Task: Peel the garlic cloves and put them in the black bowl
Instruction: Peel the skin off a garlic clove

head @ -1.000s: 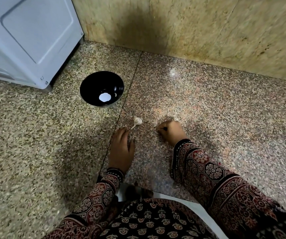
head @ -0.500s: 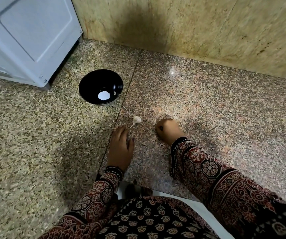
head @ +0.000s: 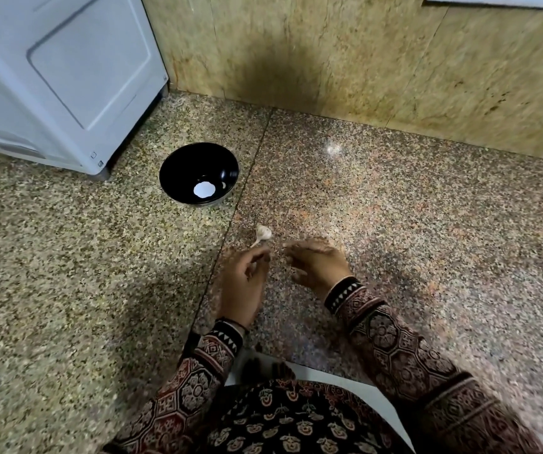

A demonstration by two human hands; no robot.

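Head view: garlic (head: 263, 233) lies just beyond the left hand (head: 242, 285).

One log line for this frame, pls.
stage: pre-grasp | small white garlic bulb: on speckled stone floor, unpeeled | left hand: beside its stem, grip blurred | right hand: open, empty | round black bowl: apart

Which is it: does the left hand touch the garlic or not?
Cannot tell. Head view: the fingertips of the left hand are blurred right at the stem of the garlic.

White appliance (head: 57, 80), speckled floor (head: 394, 208)
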